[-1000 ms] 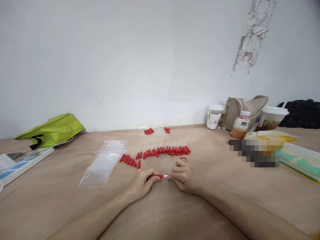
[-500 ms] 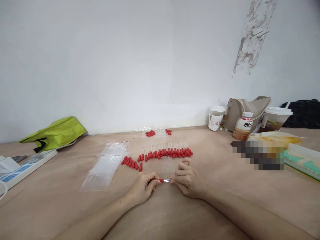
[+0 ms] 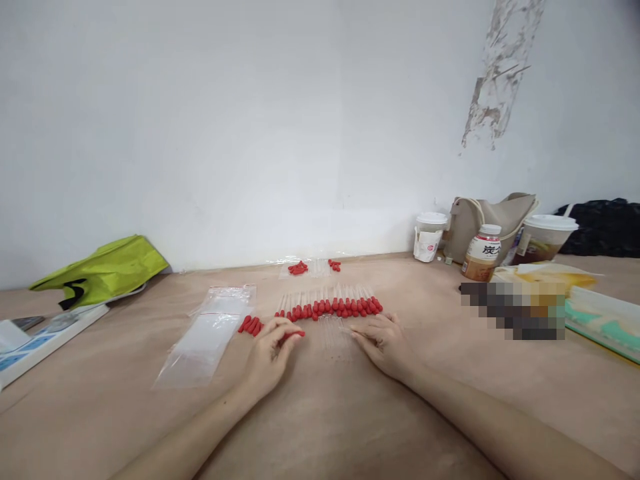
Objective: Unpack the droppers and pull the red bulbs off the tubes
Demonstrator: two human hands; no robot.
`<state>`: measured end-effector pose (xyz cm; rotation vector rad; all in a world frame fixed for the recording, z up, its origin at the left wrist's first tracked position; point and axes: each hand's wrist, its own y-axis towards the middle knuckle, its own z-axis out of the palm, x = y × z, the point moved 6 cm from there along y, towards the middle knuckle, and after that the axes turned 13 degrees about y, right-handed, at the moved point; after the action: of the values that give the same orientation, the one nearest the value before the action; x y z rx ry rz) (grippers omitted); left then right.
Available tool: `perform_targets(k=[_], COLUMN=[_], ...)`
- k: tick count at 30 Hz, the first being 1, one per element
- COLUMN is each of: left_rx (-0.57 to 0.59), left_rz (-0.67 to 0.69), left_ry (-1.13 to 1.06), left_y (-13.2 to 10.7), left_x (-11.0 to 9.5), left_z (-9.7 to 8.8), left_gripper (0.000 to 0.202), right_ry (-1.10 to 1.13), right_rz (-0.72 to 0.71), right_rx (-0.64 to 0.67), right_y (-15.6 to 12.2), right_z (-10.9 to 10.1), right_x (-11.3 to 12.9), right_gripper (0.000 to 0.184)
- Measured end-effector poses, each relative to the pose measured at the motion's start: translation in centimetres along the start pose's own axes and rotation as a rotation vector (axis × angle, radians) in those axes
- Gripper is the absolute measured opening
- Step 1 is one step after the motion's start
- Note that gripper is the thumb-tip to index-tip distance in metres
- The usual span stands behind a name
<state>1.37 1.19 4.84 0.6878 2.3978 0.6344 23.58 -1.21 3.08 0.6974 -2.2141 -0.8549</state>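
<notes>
The left forearm (image 3: 200,427) and right forearm (image 3: 485,417) converge forward. The left hand (image 3: 267,352) pinches, thumb opposing curled fingers. The right hand (image 3: 387,347) faces it, fingers bent; the hands are apart.

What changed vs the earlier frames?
The left hand has moved left and forward, beside the loose red bulbs, and pinches a red bulb. The right hand has moved slightly right and forward, fingertips by the clear tubes; whether it grips one is unclear. The red-and-clear piece no longer shows between the hands. The plastic bags and bottle stayed put.
</notes>
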Motion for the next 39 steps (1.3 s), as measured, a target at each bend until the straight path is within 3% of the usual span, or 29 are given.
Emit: perform_targets(k=[3, 8, 12, 17, 20, 30, 39], left_rx=[-0.114, -0.096, -0.077, 0.089, 0.130, 0.277, 0.072], left_rz=[-0.150, -0.370, -0.407, -0.469, -0.480, -0.416, -0.525], left_ry=[0.096, 0.017, 0.005, -0.131, -0.154, 0.004, 0.190], left_y=[1.6, 3.5, 3.6, 3.0, 3.0, 2.9, 3.0], left_x=[2.8, 9.0, 11.2, 11.7, 11.3, 10.8, 11.6], left_z=[-2.1, -4.7, -5.5, -4.1, -3.8, -3.6, -5.3], left_gripper=[0.027, 0.038, 0.037, 0.034, 0.033, 0.028, 0.037], right_ry=[-0.010, -0.066, -0.127, -0.209, -0.204, -0.108, -0.078], right_rz=[0.073, 0.116, 0.055, -0.006, 0.009, 0.039, 0.035], right_rx=[-0.061, -0.038, -0.022, -0.001, 0.014, 0.100, 0.069], right_y=[0.1, 0.4, 0.6, 1.0, 1.0, 0.6, 0.6], right_z=[0.1, 0.6, 1.2, 1.9, 2.0, 1.9, 1.5], right_x=[-0.6, -1.3, -1.2, -0.7, -0.7, 0.5, 0.5], right_gripper=[0.022, 0.013, 0.012, 0.017, 0.018, 0.023, 0.025])
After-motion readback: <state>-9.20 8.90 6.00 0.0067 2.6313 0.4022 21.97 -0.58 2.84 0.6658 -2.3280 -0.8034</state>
